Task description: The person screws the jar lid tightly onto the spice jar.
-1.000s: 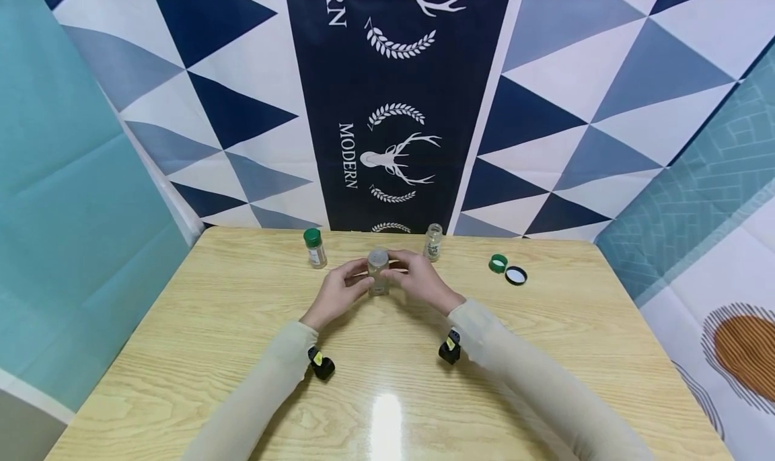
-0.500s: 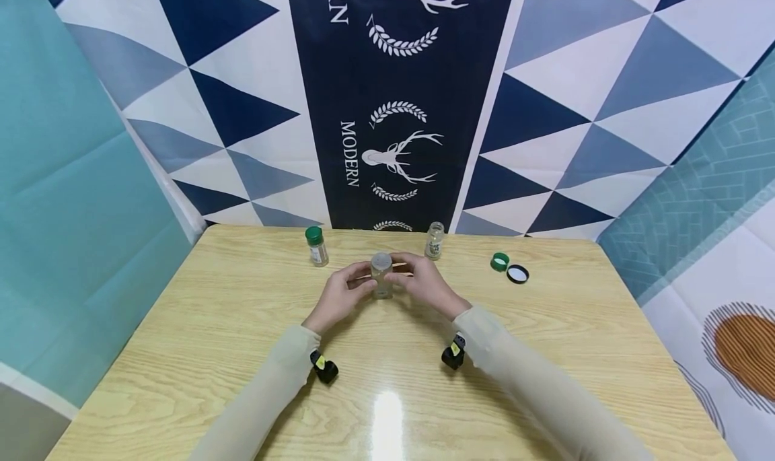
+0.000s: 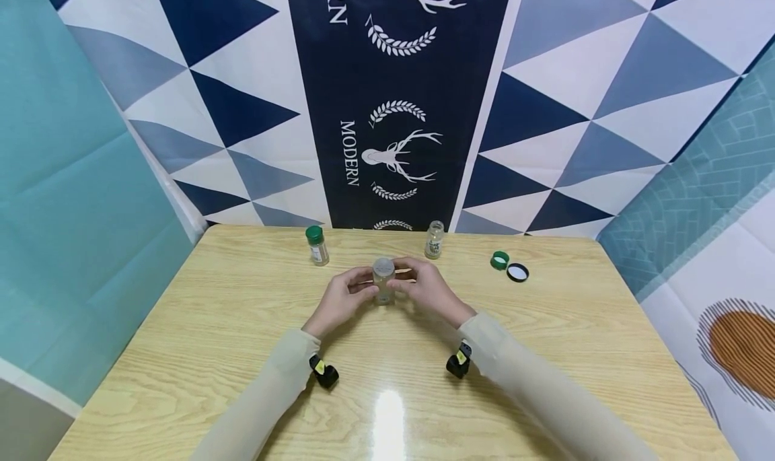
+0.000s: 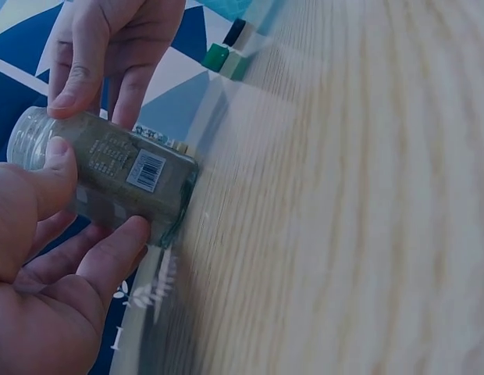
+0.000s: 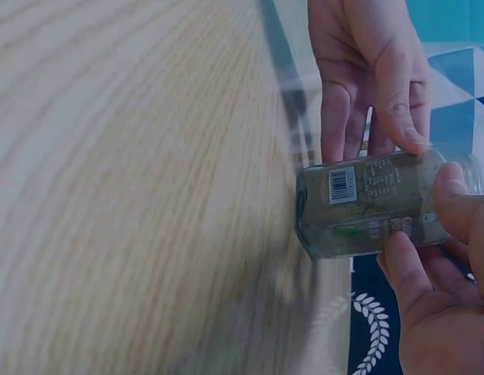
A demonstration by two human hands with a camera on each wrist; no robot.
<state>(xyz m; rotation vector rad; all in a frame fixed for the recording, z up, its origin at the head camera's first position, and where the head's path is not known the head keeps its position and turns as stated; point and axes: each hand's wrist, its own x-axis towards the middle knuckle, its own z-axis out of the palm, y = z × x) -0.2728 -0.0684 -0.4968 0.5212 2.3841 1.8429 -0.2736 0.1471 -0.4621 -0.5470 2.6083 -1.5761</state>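
Starting at the left, showing a green-capped bottle (image 3: 319, 251) standing upright toward the back of the bench (image 3: 200, 340). Just right of that, extending the left hand (image 3: 339, 301) from a pale sleeve (image 3: 272, 367) and gripping a glass jar (image 4: 109, 164) by its left side, curling the fingers (image 4: 117, 244) round that side and laying the thumb (image 4: 61, 160) on the front face, high up near the clear neck. Holding the jar between both hands near the middle of the bench, standing it upright with its round grey top facing up, and showing a barcode (image 4: 146, 170) on the glass, low between the two thumbs. Showing greyish-brown contents through the glass; leaving contact between base and bench hard to tell. Gripping from the opposite side with the right hand (image 3: 426, 289), likewise setting its thumb on the front near the neck and bending its fingers (image 5: 406, 269) round the right side, partly out of sight behind. Beyond the right hand, showing an uncapped glass bottle (image 3: 434, 242) standing upright. Farther right, well apart from both hands, showing a green cap (image 3: 499, 260) and a black-rimmed lid (image 3: 517, 272) lying just beside each other.
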